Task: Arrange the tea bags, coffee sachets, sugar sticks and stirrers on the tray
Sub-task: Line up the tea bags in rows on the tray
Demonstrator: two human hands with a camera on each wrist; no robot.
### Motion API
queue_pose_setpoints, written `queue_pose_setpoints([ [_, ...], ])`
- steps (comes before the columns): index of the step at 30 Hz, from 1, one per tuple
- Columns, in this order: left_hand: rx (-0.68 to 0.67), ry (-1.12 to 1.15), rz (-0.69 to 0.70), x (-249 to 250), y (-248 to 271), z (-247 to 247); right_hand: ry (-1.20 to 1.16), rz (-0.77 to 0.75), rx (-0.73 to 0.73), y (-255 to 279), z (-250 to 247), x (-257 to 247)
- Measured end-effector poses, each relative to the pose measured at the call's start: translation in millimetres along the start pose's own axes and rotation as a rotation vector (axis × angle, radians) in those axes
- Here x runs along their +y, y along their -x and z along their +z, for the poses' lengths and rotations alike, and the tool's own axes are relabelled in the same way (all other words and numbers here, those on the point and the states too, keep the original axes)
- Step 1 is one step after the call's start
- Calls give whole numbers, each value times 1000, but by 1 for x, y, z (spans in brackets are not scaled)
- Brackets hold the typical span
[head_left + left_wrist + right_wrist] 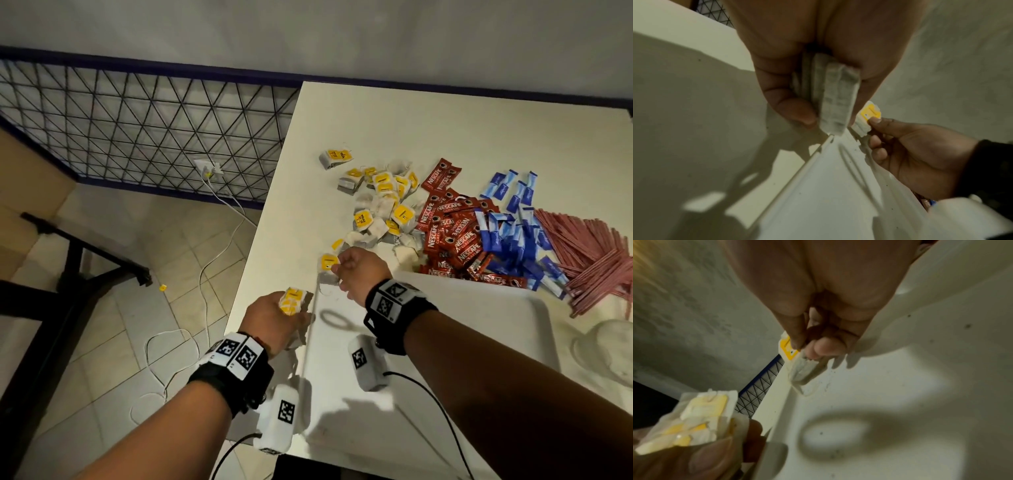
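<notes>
- Left hand [270, 320] nearest, grip closed round a stack of tea bags [293, 301], held above the near-left rim of the tray [479, 342].
- Right hand [363, 274] just beyond that grip, pinching one tea bag [329, 263] by its yellow tag; the bag hangs over the tray's far-left corner.
- Beyond the right grip on the table [376, 120]: loose tea bag pile [380, 202], then coffee sachets [452, 229], sugar sticks [513, 222], stirrers [589, 253] further right.
- Risk: stack squeezed edge-on, could fan out or drop off the table edge beside it.
- Risk: tag-only pinch, dangling bag may swing or its string snag.
</notes>
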State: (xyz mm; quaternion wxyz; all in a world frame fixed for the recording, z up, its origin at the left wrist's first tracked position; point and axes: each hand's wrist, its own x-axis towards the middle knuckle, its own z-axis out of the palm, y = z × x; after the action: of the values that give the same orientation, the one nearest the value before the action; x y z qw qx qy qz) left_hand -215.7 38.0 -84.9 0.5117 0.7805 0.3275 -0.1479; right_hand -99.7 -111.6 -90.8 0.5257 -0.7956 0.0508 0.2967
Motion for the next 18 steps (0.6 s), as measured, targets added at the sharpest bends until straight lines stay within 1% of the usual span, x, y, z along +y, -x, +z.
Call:
queue_pose_setpoints([
  [4,-35,16,16,-4,-2,-1,97,-45,65,-4,2,3],
  [8,-44,6,18,-4,-4,-1,269,-147,145,1,-1,4],
  [10,-49,-18,20,-1,-1,0,317,-188,179,3,-1,5],
  [14,-78,-56,33,3,4,4,350,-218,219,1,-2,8],
  [18,-69,-107,48,3,4,5,332,-233,229,-1,-1,9],
])
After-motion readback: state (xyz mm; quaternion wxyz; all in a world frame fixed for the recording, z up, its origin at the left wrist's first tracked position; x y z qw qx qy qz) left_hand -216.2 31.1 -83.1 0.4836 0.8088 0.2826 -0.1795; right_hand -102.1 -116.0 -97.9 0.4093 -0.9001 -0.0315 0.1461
